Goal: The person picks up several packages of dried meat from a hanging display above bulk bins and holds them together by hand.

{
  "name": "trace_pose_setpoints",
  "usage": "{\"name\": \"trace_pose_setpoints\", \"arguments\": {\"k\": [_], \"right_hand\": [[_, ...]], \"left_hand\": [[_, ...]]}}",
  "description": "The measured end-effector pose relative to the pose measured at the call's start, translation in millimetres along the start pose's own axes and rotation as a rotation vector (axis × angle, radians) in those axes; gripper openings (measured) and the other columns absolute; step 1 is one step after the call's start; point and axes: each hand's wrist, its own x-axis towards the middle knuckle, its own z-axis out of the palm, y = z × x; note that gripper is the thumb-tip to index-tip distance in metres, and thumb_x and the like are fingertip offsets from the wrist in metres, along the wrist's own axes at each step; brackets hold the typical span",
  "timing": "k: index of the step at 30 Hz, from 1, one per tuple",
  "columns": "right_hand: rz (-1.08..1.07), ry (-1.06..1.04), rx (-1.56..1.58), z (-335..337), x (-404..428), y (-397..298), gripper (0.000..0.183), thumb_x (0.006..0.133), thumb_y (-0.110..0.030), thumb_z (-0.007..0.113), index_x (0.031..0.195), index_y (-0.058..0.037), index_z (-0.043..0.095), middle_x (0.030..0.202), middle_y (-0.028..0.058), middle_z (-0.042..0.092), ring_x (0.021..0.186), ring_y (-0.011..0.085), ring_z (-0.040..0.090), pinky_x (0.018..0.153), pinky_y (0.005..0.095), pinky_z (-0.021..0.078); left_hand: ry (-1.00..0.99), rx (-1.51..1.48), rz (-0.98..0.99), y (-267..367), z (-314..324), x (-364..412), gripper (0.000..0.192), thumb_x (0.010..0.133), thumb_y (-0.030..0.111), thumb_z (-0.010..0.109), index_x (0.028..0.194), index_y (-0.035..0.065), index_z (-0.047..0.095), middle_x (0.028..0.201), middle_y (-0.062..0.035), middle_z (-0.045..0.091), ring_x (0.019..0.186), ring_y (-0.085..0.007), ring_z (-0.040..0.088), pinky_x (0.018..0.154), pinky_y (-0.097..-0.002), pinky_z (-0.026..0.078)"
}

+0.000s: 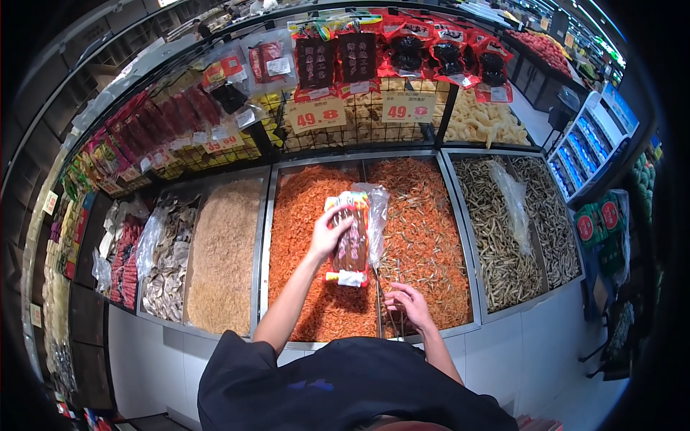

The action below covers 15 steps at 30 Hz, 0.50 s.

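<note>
My left hand holds a vacuum-packed slab of dark brown food by its upper left side, above a bin of small orange dried shrimp. The pack is upright, with a red and yellow border and a white label near its bottom. My right hand is held with fingers apart beside metal tongs near the front of the bins; nothing shows in its grasp. A clear plastic bag lies just right of the pack, by the divider to a second bin of orange dried shrimp mixed with small fish.
Packaged goods and price cards hang on a wire rack behind the bins. To the right are bins of small dried fish; to the left, a bin of tiny pale dried shrimp. A blue-and-white display stand stands further right.
</note>
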Motion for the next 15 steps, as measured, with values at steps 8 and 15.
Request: {"name": "trace_pose_setpoints", "arguments": {"k": [8,15], "right_hand": [[-0.004,0.030,-0.016,0,-6,-6,0.033,0.099,-0.011,0.048,0.129,0.0023,0.046,0.105,0.0172,0.065,0.088,0.0201,0.067,0.077,0.0289,0.0553],[-0.004,0.050,0.025,2,-9,-1,0.033,0.098,-0.012,0.050,0.129,0.0020,0.047,0.105,0.0174,0.065,0.087,0.0206,0.067,0.076,0.0289,0.0552]], "left_hand": [[0.105,0.137,0.741,187,-21,116,0.044,0.087,0.014,0.069,0.128,0.0032,0.057,0.121,-0.0108,0.062,0.107,-0.0159,0.058,0.095,-0.0295,0.045],[0.200,0.368,0.980,259,-23,165,0.047,0.086,0.019,0.070,0.128,0.0027,0.057,0.124,-0.0140,0.062,0.116,-0.0207,0.056,0.101,-0.0325,0.041]]}}
